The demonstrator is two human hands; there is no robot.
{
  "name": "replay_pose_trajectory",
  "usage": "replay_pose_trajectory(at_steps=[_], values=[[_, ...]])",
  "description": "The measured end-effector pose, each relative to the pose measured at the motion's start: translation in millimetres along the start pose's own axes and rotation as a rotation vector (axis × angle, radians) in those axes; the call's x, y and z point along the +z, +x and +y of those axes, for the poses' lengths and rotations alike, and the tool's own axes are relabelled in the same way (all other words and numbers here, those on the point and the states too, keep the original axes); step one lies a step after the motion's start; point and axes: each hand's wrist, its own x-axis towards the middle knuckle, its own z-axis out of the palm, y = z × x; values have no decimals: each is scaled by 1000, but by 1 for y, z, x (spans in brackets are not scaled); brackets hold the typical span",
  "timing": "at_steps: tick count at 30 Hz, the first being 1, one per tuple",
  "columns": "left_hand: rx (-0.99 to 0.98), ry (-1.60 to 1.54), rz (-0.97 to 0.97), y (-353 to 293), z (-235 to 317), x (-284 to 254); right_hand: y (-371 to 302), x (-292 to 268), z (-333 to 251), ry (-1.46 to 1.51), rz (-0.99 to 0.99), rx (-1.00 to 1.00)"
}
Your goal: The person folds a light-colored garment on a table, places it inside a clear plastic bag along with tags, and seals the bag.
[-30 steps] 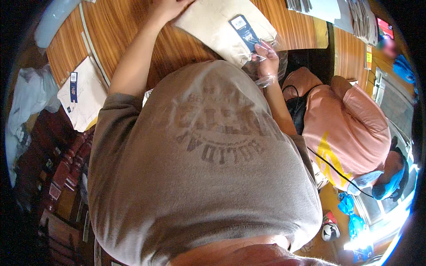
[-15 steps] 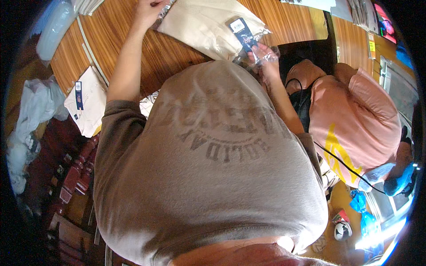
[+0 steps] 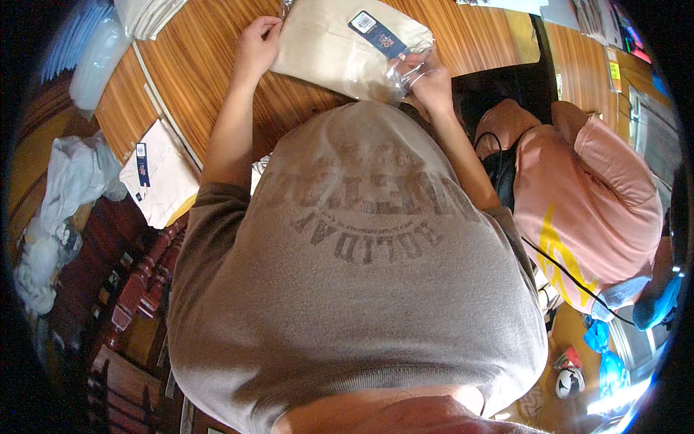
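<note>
A folded cream garment (image 3: 322, 47) lies on the wooden table (image 3: 202, 50), partly inside a clear plastic bag (image 3: 394, 81). A dark blue hang tag (image 3: 379, 34) with a white label rests on its right part. My right hand (image 3: 432, 85) grips the crumpled plastic at the right edge, fingers closed beside the tag. At the opposite edge, my left hand (image 3: 259, 45) has its fingertips pinched on the bag's side, where a bit of clear film shows. The garment's far edge is cut off by the top of the view.
Another tagged white folded garment (image 3: 157, 173) lies at the left table edge. Stacked packed items (image 3: 148, 16) and a plastic-wrapped bundle (image 3: 97, 58) sit at the far left. Close on my right is a person in a pink shirt (image 3: 582, 202), with a black cable (image 3: 571, 275) alongside.
My left hand has come down and right along the bag's side. The garment now lies flatter and squarer, its tag shifted slightly left and up. My right hand keeps hold of the plastic.
</note>
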Motion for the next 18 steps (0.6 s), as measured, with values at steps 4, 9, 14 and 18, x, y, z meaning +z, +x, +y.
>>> replay_pose_trajectory(at_steps=[4, 9, 14, 18], values=[[53, -16, 71, -7, -9, -1, -2, -11, -22, -248, 79, -46], [44, 45, 99, -25, 14, 18, 3, -14, -19, 60, -10, -19], [-197, -290, 33, -25, 22, 3, 0, -23, -18, 243, -7, 56], [-201, -204, 59, -10, 3, -38, 17, -30, -4, 196, -52, 186]])
